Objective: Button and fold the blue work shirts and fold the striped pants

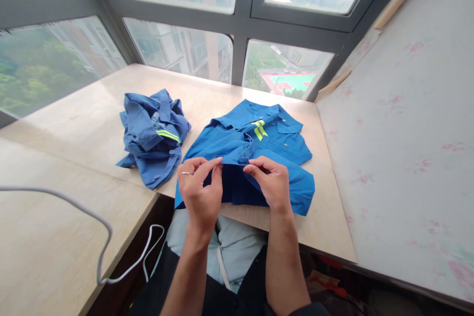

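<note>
A bright blue work jacket (222, 136) with yellow-green reflective strips lies on the pale table in front of me, its collar toward the window. My left hand (202, 182) pinches the jacket's near edge between thumb and fingers; a ring sits on one finger. A short way to the right, my right hand (272, 177) pinches the same edge. Between the hands the edge is lifted and stretched, and the dark inside of the cloth shows below it. Left of the jacket rests a crumpled, duller blue garment (148, 131) with buttons and a yellow-green stripe, touched by neither hand.
The pale tabletop (92, 103) runs along grey-framed windows (237, 29). A white cable (74, 202) loops over the left tabletop and hangs past its edge. On the right rises a flower-patterned wall (407, 123). My legs are under the table's front edge.
</note>
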`<move>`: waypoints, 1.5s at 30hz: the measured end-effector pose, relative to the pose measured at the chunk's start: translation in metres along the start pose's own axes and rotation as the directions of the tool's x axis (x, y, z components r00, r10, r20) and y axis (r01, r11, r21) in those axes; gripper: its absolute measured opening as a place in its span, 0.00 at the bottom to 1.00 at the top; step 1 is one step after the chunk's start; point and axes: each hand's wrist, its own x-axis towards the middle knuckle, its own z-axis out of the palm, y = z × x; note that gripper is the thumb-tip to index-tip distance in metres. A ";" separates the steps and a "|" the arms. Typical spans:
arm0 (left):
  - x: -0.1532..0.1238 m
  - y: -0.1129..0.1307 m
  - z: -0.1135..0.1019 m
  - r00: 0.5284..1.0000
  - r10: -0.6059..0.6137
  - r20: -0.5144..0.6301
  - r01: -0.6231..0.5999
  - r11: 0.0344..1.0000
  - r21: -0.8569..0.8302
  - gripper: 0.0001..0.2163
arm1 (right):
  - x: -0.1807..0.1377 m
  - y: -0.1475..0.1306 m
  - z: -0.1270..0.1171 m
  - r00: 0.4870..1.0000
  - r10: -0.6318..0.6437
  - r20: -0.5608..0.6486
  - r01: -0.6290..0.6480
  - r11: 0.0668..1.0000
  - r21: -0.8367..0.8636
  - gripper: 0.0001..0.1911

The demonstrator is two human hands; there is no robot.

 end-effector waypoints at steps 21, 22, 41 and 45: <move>-0.012 -0.001 -0.004 0.848 -0.352 0.396 0.485 0.818 -0.310 0.10 | -0.002 0.000 0.027 0.973 0.170 0.154 -0.195 0.968 0.161 0.16; -0.013 -0.001 -0.004 0.852 -0.348 0.390 0.478 0.823 -0.308 0.10 | -0.003 0.000 0.028 0.975 0.170 0.146 -0.194 0.967 0.167 0.16; -0.012 -0.009 -0.001 0.947 -0.257 0.195 0.238 0.964 0.116 0.18 | -0.014 -0.012 0.050 0.997 0.075 -0.011 -0.075 0.992 -0.100 0.12; -0.010 -0.017 0.001 0.853 -0.413 0.319 0.461 0.883 -0.091 0.16 | -0.014 -0.007 0.049 0.994 0.109 0.004 -0.108 0.992 -0.063 0.13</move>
